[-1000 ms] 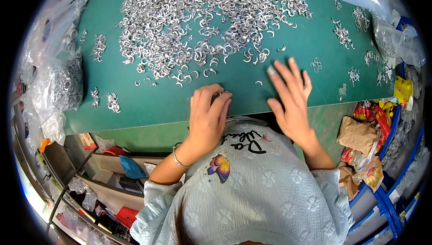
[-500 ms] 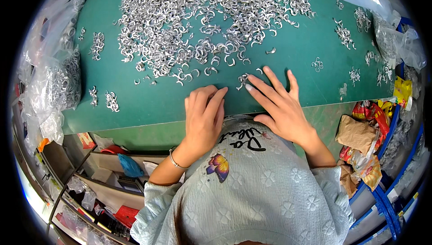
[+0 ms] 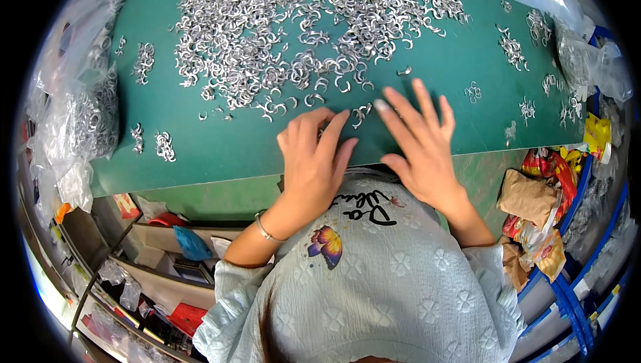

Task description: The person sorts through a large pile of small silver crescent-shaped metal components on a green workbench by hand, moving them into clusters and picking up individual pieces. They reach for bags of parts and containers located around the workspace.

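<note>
A big heap of small silver, crescent-shaped metal pieces (image 3: 267, 36) covers the far middle of the green table (image 3: 220, 156). Near its front edge, my left hand (image 3: 312, 153) rests with bent fingers; index finger and thumb stand apart. A bit of silver shows between its fingers, but what lies under the palm is hidden. A few crescent pieces (image 3: 361, 115) lie between my two hands. To their right, my right hand (image 3: 422, 143) is open, fingers spread and slightly blurred, holding nothing. One loose piece (image 3: 404, 70) lies beyond its fingertips.
Small clusters of pieces sit at the left (image 3: 165, 147) and the right (image 3: 513, 52) of the table. Clear plastic bags with more pieces (image 3: 97, 116) stand along the left edge. Another plastic bag (image 3: 587, 63) is at the right, above a crumpled brown paper bag (image 3: 526, 193).
My left hand has shifted a little right and away from me, its thumb now apart from the index finger. My right hand has lifted off the few pieces, moving slightly away from me and right.
</note>
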Tool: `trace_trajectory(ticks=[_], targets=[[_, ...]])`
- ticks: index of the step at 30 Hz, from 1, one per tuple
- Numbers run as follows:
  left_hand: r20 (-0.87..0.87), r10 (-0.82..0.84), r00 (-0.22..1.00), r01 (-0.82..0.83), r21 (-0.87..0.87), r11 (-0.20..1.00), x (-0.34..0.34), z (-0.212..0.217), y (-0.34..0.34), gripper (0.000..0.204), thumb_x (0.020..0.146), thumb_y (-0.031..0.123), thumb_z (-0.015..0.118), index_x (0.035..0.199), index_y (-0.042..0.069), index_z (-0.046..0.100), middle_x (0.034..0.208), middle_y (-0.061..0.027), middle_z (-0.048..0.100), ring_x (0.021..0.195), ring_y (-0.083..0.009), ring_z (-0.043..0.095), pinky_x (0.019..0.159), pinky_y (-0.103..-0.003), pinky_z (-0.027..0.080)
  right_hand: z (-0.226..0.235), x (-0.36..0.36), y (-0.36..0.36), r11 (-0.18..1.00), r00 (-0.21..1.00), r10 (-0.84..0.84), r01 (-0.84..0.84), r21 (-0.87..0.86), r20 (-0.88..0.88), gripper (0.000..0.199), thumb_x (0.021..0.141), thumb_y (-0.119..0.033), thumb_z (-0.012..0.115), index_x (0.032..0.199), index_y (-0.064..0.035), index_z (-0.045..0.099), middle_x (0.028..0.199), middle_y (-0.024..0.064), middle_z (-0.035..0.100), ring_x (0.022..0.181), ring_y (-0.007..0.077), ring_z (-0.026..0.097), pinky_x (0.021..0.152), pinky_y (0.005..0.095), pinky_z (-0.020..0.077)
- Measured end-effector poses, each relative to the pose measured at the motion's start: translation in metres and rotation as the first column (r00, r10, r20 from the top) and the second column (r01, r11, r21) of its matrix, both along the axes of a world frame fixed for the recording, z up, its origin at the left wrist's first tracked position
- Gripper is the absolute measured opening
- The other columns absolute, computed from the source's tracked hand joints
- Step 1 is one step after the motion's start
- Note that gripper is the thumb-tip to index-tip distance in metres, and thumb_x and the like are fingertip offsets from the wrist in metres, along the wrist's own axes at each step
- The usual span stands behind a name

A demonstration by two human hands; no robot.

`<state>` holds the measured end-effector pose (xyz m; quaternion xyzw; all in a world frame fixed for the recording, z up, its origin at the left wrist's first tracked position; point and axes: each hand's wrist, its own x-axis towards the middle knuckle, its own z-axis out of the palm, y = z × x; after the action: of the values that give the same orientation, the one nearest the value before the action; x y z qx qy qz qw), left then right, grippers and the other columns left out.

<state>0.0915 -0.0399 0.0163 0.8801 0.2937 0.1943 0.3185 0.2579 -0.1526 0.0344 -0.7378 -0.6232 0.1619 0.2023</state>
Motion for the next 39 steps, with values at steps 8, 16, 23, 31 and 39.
trace_trajectory(ticks=[8,16,23,31,39], targets=[[-0.025,0.024,0.999,-0.022,0.064,0.998,-0.001,-0.008,0.004,0.029,0.078,0.006,0.071,0.106,0.008,0.062,0.107,-0.007,0.054,0.099,-0.0264,0.05,0.082,-0.04,0.033,-0.003,0.002,-0.017,0.996,0.999,0.042,-0.042,-0.074,0.0,0.066,0.075,-0.036,0.074,0.134,-0.0126,0.055,0.152,0.0046,0.038,0.145,0.0345,0.023,0.107,0.0691,0.0121],[-0.048,0.008,0.999,-0.004,0.087,0.996,0.003,-0.005,0.004,0.037,0.076,0.008,0.076,0.111,0.009,0.063,0.105,-0.007,0.054,0.095,-0.0243,0.051,0.082,-0.038,0.034,-0.007,0.004,-0.026,0.998,0.997,0.051,-0.052,-0.018,-0.05,0.068,0.075,-0.042,0.071,0.134,-0.0124,0.056,0.152,0.007,0.038,0.145,0.0363,0.024,0.108,0.0684,0.0117],[-0.046,0.014,0.999,-0.012,0.05,0.999,0.006,-0.002,0.004,0.036,0.077,0.003,0.073,0.112,0.009,0.063,0.103,-0.0068,0.056,0.096,-0.0241,0.052,0.083,-0.038,0.034,-0.005,-0.004,-0.016,0.998,0.997,0.067,-0.067,-0.008,-0.035,0.062,0.076,-0.036,0.072,0.132,-0.0132,0.058,0.149,0.009,0.042,0.143,0.037,0.028,0.107,0.0665,0.0147],[-0.061,0.005,0.998,-0.001,0.062,0.998,0.0,-0.003,0.001,0.035,0.075,0.009,0.075,0.107,0.009,0.062,0.107,-0.0074,0.054,0.099,-0.0267,0.051,0.082,-0.041,0.033,-0.003,-0.007,0.005,0.999,0.997,-0.006,0.01,-0.054,0.074,0.055,0.077,-0.027,0.073,0.129,-0.0138,0.06,0.147,0.0091,0.043,0.142,0.0369,0.029,0.107,0.0643,0.0153],[-0.056,0.008,0.998,-0.006,0.027,1.0,0.003,0.0,0.001,0.039,0.077,0.005,0.072,0.114,0.009,0.06,0.108,-0.0072,0.054,0.099,-0.0273,0.051,0.083,-0.041,0.032,-0.004,-0.01,0.005,0.999,0.999,-0.018,0.02,-0.048,0.039,0.044,0.082,-0.024,0.066,0.125,-0.015,0.064,0.148,0.0114,0.042,0.144,0.0378,0.025,0.11,0.0616,0.0094]])
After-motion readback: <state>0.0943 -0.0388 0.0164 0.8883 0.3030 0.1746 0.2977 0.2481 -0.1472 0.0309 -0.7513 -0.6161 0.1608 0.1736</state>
